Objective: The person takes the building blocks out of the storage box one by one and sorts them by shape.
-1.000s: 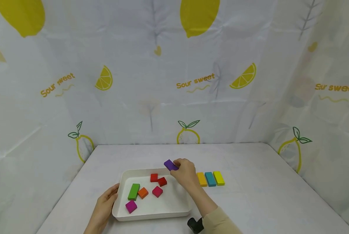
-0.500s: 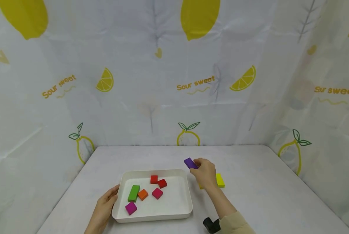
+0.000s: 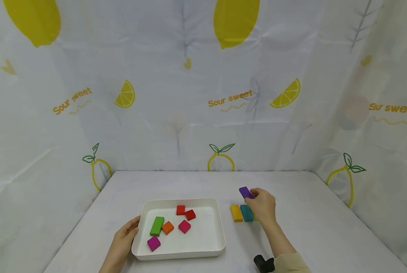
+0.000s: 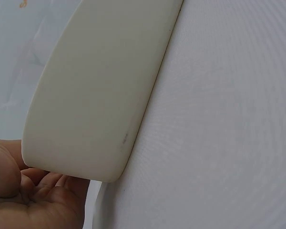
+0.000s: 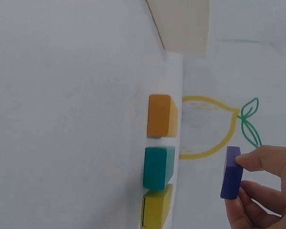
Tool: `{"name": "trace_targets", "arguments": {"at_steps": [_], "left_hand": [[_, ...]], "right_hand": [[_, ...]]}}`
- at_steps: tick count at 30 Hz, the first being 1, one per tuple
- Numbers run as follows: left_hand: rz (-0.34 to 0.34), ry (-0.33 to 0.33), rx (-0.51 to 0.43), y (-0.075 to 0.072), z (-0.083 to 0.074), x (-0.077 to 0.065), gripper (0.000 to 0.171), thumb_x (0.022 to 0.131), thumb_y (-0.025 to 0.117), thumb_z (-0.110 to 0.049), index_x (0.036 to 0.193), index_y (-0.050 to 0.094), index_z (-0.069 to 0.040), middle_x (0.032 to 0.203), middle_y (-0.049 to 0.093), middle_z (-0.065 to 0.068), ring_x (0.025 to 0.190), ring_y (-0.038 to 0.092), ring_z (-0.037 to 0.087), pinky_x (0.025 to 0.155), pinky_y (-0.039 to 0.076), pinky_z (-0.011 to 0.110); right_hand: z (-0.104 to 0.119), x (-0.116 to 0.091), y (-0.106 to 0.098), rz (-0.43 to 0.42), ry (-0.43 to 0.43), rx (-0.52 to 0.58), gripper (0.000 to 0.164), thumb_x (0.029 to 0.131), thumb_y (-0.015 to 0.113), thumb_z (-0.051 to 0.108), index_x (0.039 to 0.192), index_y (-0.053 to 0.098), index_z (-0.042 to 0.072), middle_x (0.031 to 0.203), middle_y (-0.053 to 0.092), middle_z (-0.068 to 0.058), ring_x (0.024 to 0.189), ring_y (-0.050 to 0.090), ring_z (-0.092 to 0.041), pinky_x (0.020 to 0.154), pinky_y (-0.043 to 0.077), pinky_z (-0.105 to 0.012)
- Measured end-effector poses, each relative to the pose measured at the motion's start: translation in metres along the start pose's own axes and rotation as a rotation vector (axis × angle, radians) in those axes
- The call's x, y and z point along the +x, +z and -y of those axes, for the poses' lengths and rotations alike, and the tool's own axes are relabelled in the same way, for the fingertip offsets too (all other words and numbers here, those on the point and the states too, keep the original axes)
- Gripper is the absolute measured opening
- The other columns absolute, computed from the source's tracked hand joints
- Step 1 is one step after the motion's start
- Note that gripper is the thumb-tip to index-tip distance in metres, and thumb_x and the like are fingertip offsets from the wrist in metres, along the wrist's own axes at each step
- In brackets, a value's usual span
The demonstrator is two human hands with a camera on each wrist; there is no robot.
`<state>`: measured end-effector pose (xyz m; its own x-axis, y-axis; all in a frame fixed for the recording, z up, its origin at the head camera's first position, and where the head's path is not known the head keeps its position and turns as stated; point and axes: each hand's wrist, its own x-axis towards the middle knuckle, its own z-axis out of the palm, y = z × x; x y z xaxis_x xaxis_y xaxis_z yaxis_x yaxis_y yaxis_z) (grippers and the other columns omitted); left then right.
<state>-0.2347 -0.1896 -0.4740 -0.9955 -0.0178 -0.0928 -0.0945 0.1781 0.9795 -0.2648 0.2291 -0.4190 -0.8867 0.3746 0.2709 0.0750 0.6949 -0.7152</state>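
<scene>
Between thumb and fingers, my right hand [image 3: 263, 206] pinches a purple rectangular block [image 3: 245, 192], raised above the table. Below it stand an orange-yellow block [image 3: 236, 213], a teal block [image 3: 246, 213] and a yellow block [image 5: 156, 210] in a row; the hand mostly hides the yellow one in the head view. My left hand [image 3: 121, 240] holds the left end of a white tray [image 3: 203, 240], fingers against its outer wall. Inside the tray lie a green block [image 3: 157, 226], an orange cube [image 3: 167, 228], a magenta cube [image 3: 153, 243], a pink-red cube [image 3: 184, 226] and two red cubes [image 3: 181, 210].
A white cloth covers the table [image 3: 176, 185]. Behind and to the sides hang lemon-print curtains [image 3: 176, 129]. A black device [image 3: 264, 263] sits at my right wrist, beside the beige sleeve [image 3: 292, 263].
My right hand has moved right with the purple block, from over the tray's far right corner to above the row of blocks. The left hand stays at the tray.
</scene>
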Motion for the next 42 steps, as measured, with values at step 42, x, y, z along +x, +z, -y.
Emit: {"name": "trace_targets", "arguments": {"at_steps": [42], "left_hand": [[-0.007,0.001,0.010,0.000,0.003,0.002,0.048,0.105,0.034,-0.006,0.151,0.031,0.005,0.155,0.034,0.032,0.145,0.034,0.039,0.116,0.042,0.040]], "right_hand": [[-0.070,-0.005,-0.022,0.022,0.136,-0.123,0.037,0.078,0.071,0.013,0.105,0.069,-0.012,0.102,0.071,-0.030,0.089,0.066,-0.039,0.074,0.056,-0.048]]}}
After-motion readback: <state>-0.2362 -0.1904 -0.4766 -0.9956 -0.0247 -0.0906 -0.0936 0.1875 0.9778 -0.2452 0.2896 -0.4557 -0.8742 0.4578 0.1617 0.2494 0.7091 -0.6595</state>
